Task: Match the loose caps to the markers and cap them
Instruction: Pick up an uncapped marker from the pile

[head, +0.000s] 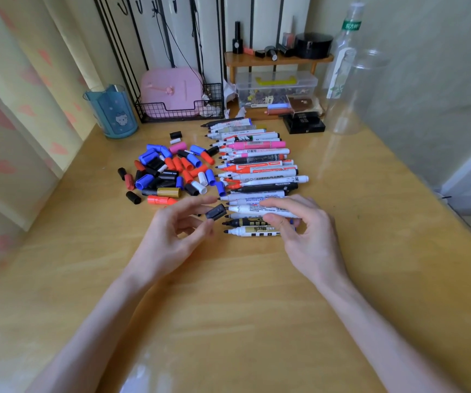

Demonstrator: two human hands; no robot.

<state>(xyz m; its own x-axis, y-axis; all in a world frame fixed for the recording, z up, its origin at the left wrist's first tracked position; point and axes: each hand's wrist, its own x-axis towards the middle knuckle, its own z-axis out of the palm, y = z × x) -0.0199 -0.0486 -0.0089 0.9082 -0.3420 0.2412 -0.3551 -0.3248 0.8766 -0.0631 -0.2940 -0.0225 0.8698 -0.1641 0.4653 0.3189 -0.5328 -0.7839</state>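
The left hand (171, 236) pinches a black cap (216, 212) between thumb and fingertips, just left of the row of markers (259, 168). The right hand (305, 231) grips a white marker (242, 209) at the row's near end — neighbours crowd both sides. Loose caps (169, 171) lie heaped left; a blue cup (115, 114), wire basket (171, 112) and clear bottle (345, 66) stand far back.

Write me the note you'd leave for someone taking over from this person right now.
Left hand pinches a black cap. Right hand grips a white marker in the marker row. Loose caps lie piled left of the row on the table. Done: nothing capped that I can see. Left: cap this marker, then match all the others.
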